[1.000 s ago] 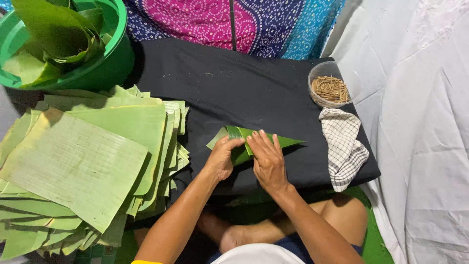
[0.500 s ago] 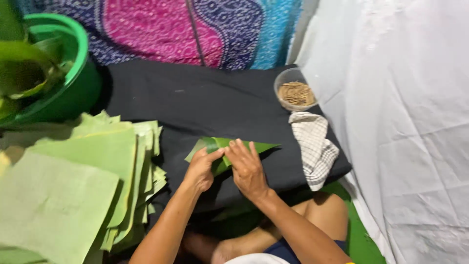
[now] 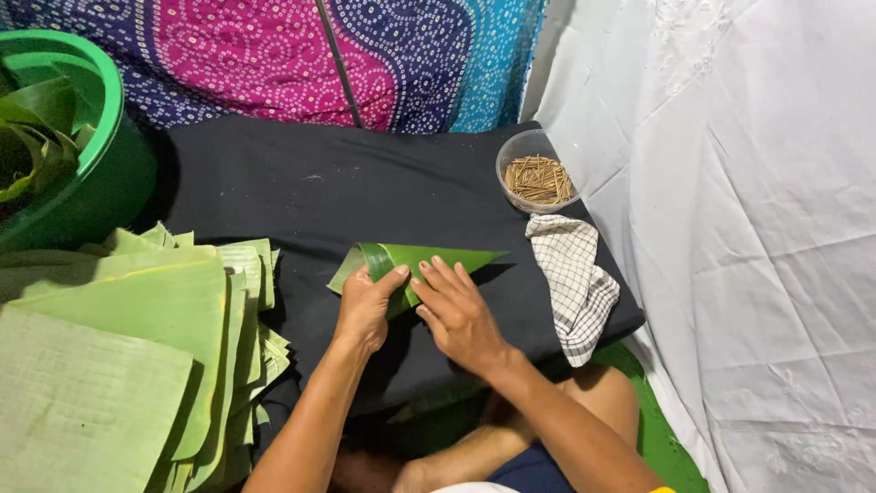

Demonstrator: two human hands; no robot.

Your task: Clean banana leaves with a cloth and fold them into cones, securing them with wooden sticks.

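- The folded leaf point(image 3: 415, 265) under the hands is bright green on its flat face and darker green with fine ribs at the rolled end
- The stack of cut leaves point(image 3: 119, 356) is pale, matt yellow-green with faint parallel lines
- The tub point(image 3: 100, 173) is glossy mid-green; the leaves in it point(image 3: 36, 137) are deep green
- The work cloth point(image 3: 301, 192) is plain black
- The small bowl point(image 3: 511, 155) is clear, and the sticks in it point(image 3: 538, 180) are tan brown
- The rag point(image 3: 570, 283) is white with a thin dark check
- The hanging fabric point(image 3: 274, 55) has white dots in rings on magenta, navy and turquoise bands
- The sheet point(image 3: 748, 228) on the right is plain white
- The mat point(image 3: 652, 429) is green
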